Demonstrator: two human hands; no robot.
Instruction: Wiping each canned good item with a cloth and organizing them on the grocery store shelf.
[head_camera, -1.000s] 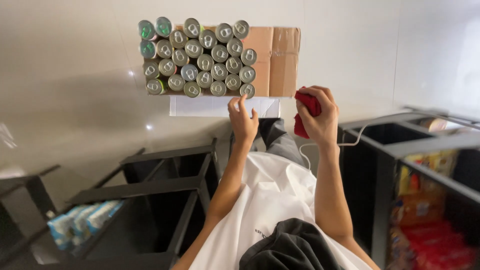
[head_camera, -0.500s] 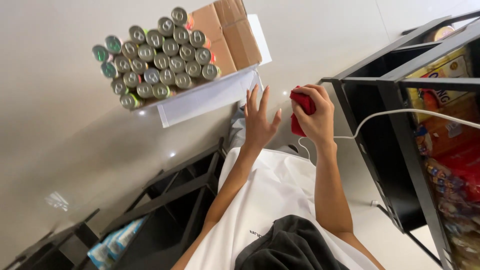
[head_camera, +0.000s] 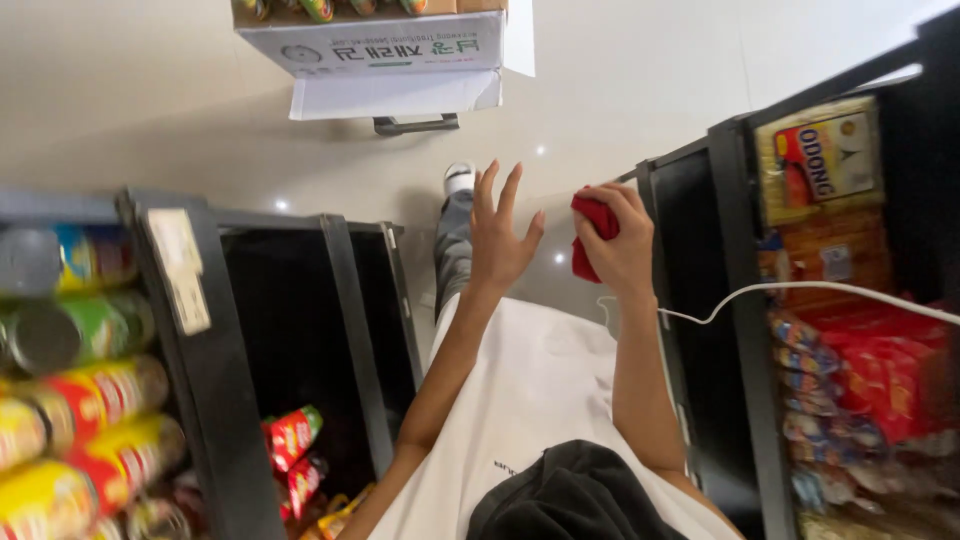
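Where the person is standing: between two black shelves, facing a cardboard box (head_camera: 385, 45) that is sitting on the pale floor (head_camera: 150, 100).
Left hand (head_camera: 500, 245): hovering below the box, fingers spread wide and pointing toward it, holding and touching nothing.
Right hand (head_camera: 620, 245): hanging just beside the left hand, farther from the box's middle, fingers curling tightly around a red thing (head_camera: 592, 225).
Red thing: sitting in the right fist, well short of the box; its kind is too hidden to tell.
White cable (head_camera: 800, 290): running from under the right wrist across the right shelf (head_camera: 735, 300), away from the box.
Left shelf (head_camera: 215, 400): standing nearer the camera than the box, carrying cans (head_camera: 80, 420) lying on their sides.
Step in hand, as judged: the red thing is being carried, not being set down anywhere.
What a further move is calling for, as judged: keeping the fist firm and the cable from snagging on the shelf.
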